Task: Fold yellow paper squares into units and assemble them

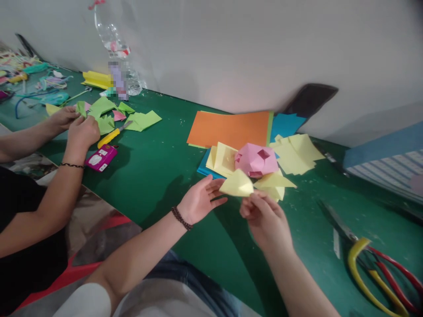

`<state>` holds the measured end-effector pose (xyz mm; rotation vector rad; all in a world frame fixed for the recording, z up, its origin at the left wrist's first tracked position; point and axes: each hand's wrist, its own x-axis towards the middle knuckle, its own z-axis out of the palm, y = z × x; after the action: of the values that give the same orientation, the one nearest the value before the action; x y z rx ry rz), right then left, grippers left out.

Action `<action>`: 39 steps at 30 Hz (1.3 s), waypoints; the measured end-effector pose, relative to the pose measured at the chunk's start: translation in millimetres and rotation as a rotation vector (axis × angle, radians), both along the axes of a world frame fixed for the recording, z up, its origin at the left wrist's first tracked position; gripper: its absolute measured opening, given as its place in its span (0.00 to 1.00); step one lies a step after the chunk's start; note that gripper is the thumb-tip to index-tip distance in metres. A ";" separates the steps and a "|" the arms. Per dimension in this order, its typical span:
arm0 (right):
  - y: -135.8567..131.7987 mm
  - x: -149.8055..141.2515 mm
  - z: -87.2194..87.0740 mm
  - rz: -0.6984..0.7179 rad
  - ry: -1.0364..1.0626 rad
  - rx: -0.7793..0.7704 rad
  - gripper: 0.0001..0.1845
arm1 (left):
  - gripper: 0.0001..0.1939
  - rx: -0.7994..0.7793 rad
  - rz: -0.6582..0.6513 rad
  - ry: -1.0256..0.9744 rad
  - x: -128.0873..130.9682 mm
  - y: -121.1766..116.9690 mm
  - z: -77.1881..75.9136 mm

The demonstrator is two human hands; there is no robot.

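Note:
My right hand (266, 220) pinches a folded pale yellow paper piece (236, 185) at its lower corner, and a second yellow flap (274, 181) spreads out beyond the fingers. My left hand (200, 198) is open, its fingertips close beside the paper's left edge, and I cannot tell whether they touch it. Just above the hands sits a pink folded paper ball (257, 160), resting on loose yellow sheets (224, 158). More yellow sheets (295, 153) lie to its right, and an orange sheet (228, 130) lies behind it.
A co-worker's hands (82, 134) work among green paper scraps (102, 114) on the green mat (172, 176). Nearby are a yellow craft knife (112, 135), a pink box (101, 157), and a plastic bottle (110, 35). Scissors with yellow and red handles (373, 268) lie at front right.

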<state>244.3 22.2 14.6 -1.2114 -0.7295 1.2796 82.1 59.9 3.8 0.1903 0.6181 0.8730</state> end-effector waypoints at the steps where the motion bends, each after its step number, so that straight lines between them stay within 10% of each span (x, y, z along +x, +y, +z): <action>1: -0.8 0.4 0.6 -0.107 -0.079 0.071 0.13 | 0.17 -0.019 0.003 -0.012 -1.0 -0.5 2.4; 5: -3.8 0.8 5.1 -0.450 -0.378 0.283 0.10 | 0.16 -0.021 -0.014 -0.027 -2.2 -2.9 7.7; 10: -5.3 -2.2 7.9 -0.520 -0.441 0.302 0.10 | 0.12 0.005 -0.088 -0.026 0.2 -4.9 5.9; 21: -6.0 -12.3 3.4 -0.197 0.009 -0.013 0.13 | 0.23 0.281 0.162 0.148 9.1 -6.9 9.2; 27: -11.2 -18.5 -0.7 0.000 0.038 -0.061 0.13 | 0.39 0.167 0.118 0.002 9.5 -5.5 6.6; 39: -10.4 -15.6 4.6 0.117 0.049 -0.116 0.18 | 0.32 0.166 -0.048 -0.071 10.1 -8.0 4.5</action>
<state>228.7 11.8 19.2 -1.2404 -0.7068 1.4602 92.2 51.9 8.3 0.3217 0.4730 0.8807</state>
